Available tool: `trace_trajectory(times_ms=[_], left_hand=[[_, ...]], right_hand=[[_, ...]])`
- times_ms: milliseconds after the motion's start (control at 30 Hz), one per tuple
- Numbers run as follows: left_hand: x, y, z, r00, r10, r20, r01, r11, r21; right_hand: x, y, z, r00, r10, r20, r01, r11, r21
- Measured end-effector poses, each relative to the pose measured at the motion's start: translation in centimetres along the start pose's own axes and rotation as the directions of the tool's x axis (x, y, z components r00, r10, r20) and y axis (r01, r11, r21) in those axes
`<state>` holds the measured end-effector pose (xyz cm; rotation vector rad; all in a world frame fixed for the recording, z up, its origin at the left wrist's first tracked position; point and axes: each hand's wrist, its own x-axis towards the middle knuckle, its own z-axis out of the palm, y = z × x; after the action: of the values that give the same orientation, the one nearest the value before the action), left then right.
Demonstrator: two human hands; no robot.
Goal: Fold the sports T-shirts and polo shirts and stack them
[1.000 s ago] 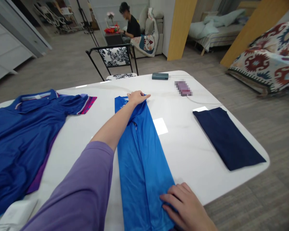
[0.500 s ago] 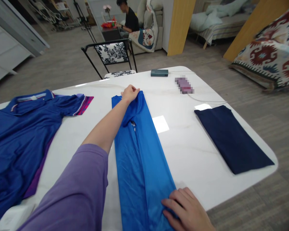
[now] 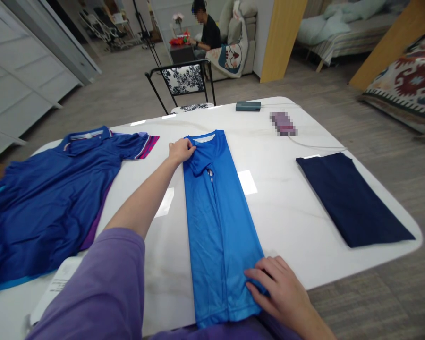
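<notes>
A bright blue shirt (image 3: 219, 212) lies folded into a long narrow strip down the middle of the white table (image 3: 286, 208). My left hand (image 3: 180, 151) reaches to its far left corner near the collar, fingers closed on the fabric edge. My right hand (image 3: 279, 293) rests at the shirt's near right hem, fingers curled and pinching the cloth.
A dark blue polo shirt (image 3: 46, 198) with striped cuffs is spread on the table's left. A folded navy garment (image 3: 350, 198) lies at the right. A teal power bank (image 3: 248, 106) sits at the far edge. A black chair (image 3: 184, 85) stands behind the table; a person sits far back.
My left hand has slid from the shirt's far right corner across the collar to its far left corner. My right hand has stayed at the near hem.
</notes>
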<state>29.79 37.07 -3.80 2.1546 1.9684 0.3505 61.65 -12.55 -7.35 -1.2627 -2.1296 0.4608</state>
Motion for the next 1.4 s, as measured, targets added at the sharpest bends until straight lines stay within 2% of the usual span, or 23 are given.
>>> trace_trajectory(times_ms=[133, 233, 300, 400, 500, 600, 700, 800, 867, 900, 967, 1033, 1133, 1267, 1400], left_hand=[[-1.9, 0.6, 0.1, 0.996, 0.009, -0.094, -0.011, 1.0, -0.021], [-5.3, 1.8, 0.7, 0.978, 0.116, -0.171, -0.129, 0.99, -0.065], [-7.9, 2.6, 1.1, 0.975, 0.2, -0.1, -0.207, 0.976, -0.071], [-12.0, 3.8, 1.1, 0.976, 0.212, 0.044, -0.208, 0.976, -0.07], [-17.1, 5.1, -0.3, 0.989, 0.146, -0.005, -0.146, 0.984, -0.099], [-25.1, 6.4, -2.6, 0.976, 0.214, 0.028, -0.206, 0.962, -0.18], [-35.9, 6.5, -4.3, 0.917, 0.378, 0.127, -0.33, 0.898, -0.292], [-46.6, 4.9, -3.7, 0.842, 0.512, 0.17, -0.448, 0.839, -0.309], [-51.7, 3.4, -2.2, 0.804, 0.57, 0.17, -0.514, 0.809, -0.284], [-53.5, 2.7, -1.3, 0.794, 0.586, 0.16, -0.54, 0.802, -0.257], [-55.6, 1.6, 0.4, 0.793, 0.596, 0.125, -0.57, 0.799, -0.192], [-56.2, 1.1, 1.5, 0.803, 0.591, 0.075, -0.577, 0.803, -0.149], [-56.4, 0.9, 1.8, 0.811, 0.585, 0.024, -0.574, 0.802, -0.168], [-58.2, 1.4, 0.3, 0.816, 0.578, -0.005, -0.55, 0.773, -0.315], [-60.9, 3.1, -3.1, 0.834, 0.548, -0.062, -0.481, 0.669, -0.566]], right_hand=[[0.1, -0.1, -0.4, 0.999, -0.01, 0.041, 0.011, 1.0, -0.018], [0.1, -0.1, -0.7, 0.998, -0.036, 0.046, 0.037, 0.999, -0.033], [-0.1, 0.0, -0.8, 0.997, -0.06, 0.041, 0.062, 0.997, -0.04], [-0.4, 0.1, -1.4, 0.994, -0.104, 0.041, 0.105, 0.994, -0.028], [-0.7, 0.1, -2.4, 0.984, -0.156, 0.091, 0.157, 0.988, -0.006], [-1.2, 0.2, -3.3, 0.953, -0.223, 0.207, 0.235, 0.971, -0.035], [-2.1, 0.6, -3.7, 0.918, -0.249, 0.308, 0.303, 0.942, -0.141], [-3.1, 1.2, -3.7, 0.909, -0.245, 0.337, 0.334, 0.912, -0.238], [-3.6, 1.4, -3.8, 0.904, -0.243, 0.351, 0.346, 0.899, -0.268], [-3.7, 1.5, -3.8, 0.904, -0.241, 0.354, 0.347, 0.897, -0.275], [-3.9, 1.4, -3.7, 0.91, -0.232, 0.345, 0.335, 0.9, -0.278], [-4.1, 1.1, -3.7, 0.917, -0.234, 0.322, 0.326, 0.906, -0.27], [-4.8, 0.3, -3.9, 0.923, -0.25, 0.293, 0.323, 0.916, -0.238], [-6.6, -1.6, -5.4, 0.92, -0.244, 0.306, 0.289, 0.951, -0.112], [-8.1, -4.4, -8.2, 0.91, -0.27, 0.314, 0.24, 0.962, 0.131]])
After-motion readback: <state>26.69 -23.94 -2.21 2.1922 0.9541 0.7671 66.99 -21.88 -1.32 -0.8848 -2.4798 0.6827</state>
